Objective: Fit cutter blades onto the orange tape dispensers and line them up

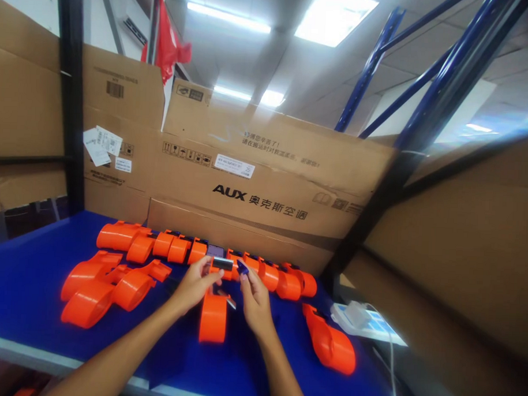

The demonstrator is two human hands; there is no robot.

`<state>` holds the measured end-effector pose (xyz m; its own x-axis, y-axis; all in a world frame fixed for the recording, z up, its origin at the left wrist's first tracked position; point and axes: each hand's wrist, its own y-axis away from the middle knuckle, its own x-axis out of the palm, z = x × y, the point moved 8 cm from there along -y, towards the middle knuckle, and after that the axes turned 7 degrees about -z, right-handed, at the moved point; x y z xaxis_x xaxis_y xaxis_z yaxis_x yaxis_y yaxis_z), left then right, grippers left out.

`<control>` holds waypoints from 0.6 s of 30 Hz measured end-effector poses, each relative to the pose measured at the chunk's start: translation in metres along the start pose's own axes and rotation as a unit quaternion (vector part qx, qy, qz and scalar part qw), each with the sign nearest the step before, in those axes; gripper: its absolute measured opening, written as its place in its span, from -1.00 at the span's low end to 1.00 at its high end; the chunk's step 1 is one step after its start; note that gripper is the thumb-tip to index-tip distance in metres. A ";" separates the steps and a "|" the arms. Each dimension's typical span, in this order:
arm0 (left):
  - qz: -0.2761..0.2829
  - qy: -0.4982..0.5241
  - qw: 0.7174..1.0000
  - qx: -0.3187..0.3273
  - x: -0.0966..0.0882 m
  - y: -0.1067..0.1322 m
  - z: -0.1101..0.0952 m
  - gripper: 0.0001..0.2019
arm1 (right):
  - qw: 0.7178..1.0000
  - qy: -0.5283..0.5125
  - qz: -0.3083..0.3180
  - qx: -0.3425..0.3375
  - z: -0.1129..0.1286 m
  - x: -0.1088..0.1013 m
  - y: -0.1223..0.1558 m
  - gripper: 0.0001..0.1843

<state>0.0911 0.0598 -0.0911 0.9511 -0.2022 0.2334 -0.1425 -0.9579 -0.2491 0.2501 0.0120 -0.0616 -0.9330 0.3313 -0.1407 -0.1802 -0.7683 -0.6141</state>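
My left hand [199,283] is closed on an orange tape dispenser [227,274], whose dark strip with a pale edge [222,263] faces me. Between the thumb and fingers of my right hand [255,296] is a small dark blue plastic piece [243,268], close to the dispenser's right end. Just below my hands is an orange ring [213,320] with a shiny metal strip [231,302] near its top. Whether this ring joins the held part I cannot tell.
Several orange dispensers [178,250] line the back of the blue table [23,270]. More orange rings [87,301] lie at left; one dispenser [332,345] lies at right. A phone-like screen [216,252], a white power strip [367,320] with a cable, cardboard walls [264,180] and posts [70,99] surround the work.
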 end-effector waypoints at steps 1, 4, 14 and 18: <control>0.000 0.003 1.000 0.000 0.000 0.000 0.000 -0.58 | 1.000 -0.009 -0.002 0.007 -0.001 0.001 0.000 -0.55; 0.001 0.011 1.000 0.000 0.001 0.000 -0.001 -0.58 | 0.999 -0.027 -0.005 0.021 -0.002 0.002 0.002 -0.57; 0.000 0.012 1.000 -0.006 0.001 -0.001 0.010 -0.63 | 0.999 0.041 0.017 0.009 0.003 0.009 0.007 -0.68; 0.005 0.019 1.000 -0.005 0.002 -0.001 0.012 -0.61 | 0.997 0.079 0.021 -0.009 0.005 0.008 0.007 -0.69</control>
<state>0.0965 0.0633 -0.1015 0.9385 -0.2186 0.2673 -0.1544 -0.9581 -0.2414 0.2396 0.0068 -0.0633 -0.8790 0.3820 -0.2853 -0.1352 -0.7735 -0.6192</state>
